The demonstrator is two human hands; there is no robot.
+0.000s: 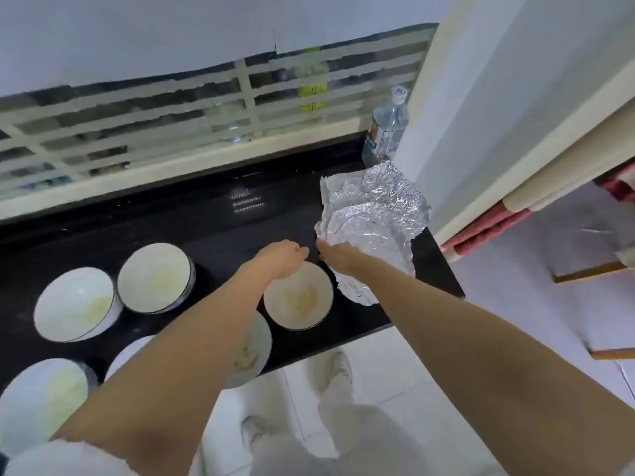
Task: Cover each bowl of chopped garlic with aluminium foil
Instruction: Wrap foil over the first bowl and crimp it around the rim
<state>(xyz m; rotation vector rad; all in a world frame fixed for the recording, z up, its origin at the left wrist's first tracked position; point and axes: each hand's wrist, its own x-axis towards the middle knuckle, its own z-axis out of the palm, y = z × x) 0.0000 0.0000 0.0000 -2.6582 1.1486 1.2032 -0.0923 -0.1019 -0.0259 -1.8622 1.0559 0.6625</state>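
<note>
- At the counter's far right corner, bottle behind foil;
- right hand at the foil's edge; I cannot tell its grip;
- left hand loose, empty, above a bowl.

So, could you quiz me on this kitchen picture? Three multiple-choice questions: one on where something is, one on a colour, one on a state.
1. Where does the foil lie?
A in a bowl
B at the counter's right end, in front of the water bottle
C on the floor

2. What colour is the counter?
A white
B red
C black

3. How are the bowls in view?
A uncovered
B all foil-wrapped
C stacked upside down

Answers:
1 B, the crumpled sheets sit by the bottle.
2 C, its bare top is black.
3 A, pale garlic shows inside them.
</note>
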